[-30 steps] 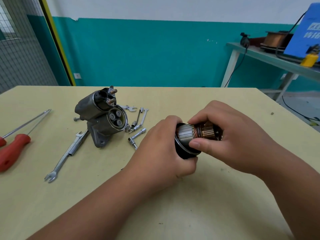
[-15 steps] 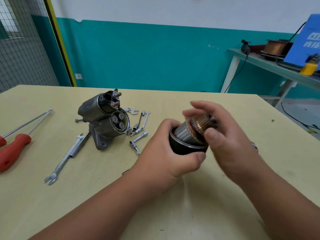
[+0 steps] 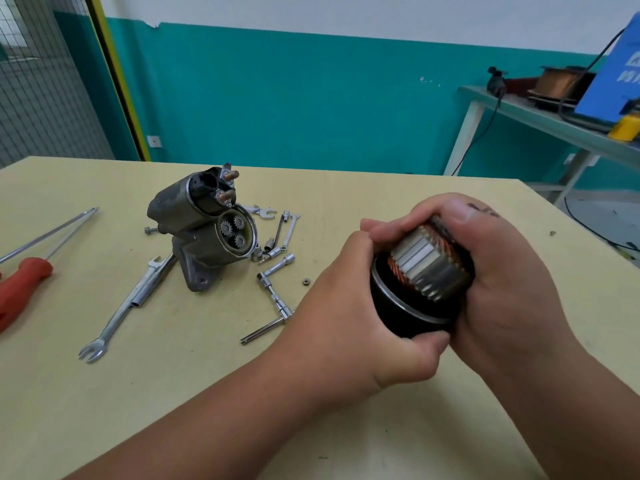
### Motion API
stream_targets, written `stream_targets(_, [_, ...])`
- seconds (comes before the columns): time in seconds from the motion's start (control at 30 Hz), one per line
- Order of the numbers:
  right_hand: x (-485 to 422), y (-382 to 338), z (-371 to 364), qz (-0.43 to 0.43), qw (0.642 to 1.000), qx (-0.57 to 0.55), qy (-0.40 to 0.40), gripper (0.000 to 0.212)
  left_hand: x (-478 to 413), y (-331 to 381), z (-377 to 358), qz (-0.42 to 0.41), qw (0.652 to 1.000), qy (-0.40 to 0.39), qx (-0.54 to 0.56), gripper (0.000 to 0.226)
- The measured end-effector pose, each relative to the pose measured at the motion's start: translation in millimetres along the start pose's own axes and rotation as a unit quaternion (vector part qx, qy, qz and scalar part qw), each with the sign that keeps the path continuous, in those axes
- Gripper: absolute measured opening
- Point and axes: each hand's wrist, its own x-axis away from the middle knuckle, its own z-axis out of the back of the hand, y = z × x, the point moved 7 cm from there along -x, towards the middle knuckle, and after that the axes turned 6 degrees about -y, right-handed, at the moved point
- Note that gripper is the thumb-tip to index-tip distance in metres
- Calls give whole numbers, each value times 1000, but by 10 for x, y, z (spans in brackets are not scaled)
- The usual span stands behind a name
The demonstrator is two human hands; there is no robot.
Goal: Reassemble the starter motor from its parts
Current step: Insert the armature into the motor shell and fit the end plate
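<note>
Seating the rotor into its shell looks like the step in hand; left hand [image 3: 349, 306] grips the black cylindrical steel motor casing [image 3: 398, 311], thumb under it, fingers curled over the top rim; right hand [image 3: 502, 289] is clenched round the ribbed silver-steel armature with copper windings [image 3: 426, 268], which sticks partly out of the casing mouth, tilted up and to the right; both parts are held in the air over the right side of the pale yellow wooden table [image 3: 173, 393], well apart from the grey cast-metal starter nose housing [image 3: 194, 237] standing on the table to the left, three small steel planet gears [image 3: 233, 230] showing in its open end; far end of the armature is hidden under the right palm, so its shaft cannot be told; to do it well, probably line the armature axis with the casing axis before pushing, feed straight, no rocking; casing magnets may drag the core sideways, so hold firm and keep fingertips off the rim to avoid a pinch; avoid scraping the copper on the edge; once home, a light twist should show it turns free; tiny loose silver nut [image 3: 305, 281] lies on the table near the left wrist, mind not to knock it; long silver open-ended spanner [image 3: 128, 303] and red-handled screwdriver [image 3: 20, 289] lie further left, untouched
</note>
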Motion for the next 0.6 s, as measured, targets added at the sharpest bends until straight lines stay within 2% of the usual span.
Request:
stream_targets(0.07, [24,-9,11,-3,999,35,-3,22,-3,-4,-3,-2,1000,7,7,80])
stream_targets(0.2, [58,30,-22,-14,988,153,-7,15,5,10,18,-12,999,23,-23,61])
stream_targets(0.37, [39,-24,-21,31,989,142,-2,25,23,-35,4,-3,1000,21,-16,61])
stream_targets(0.47, [0,-124,182,55,983,175,28,35,30,-19,88,-12,998,57,-15,64])
stream_targets(0.53, [-48,-218,507,48,944,313,90,33,40,-65,160,-3,997,78,5,65])
stream_targets(0.6, [-142,-260,875,-32,874,466,135,25,37,-153,218,25,995,87,37,65])
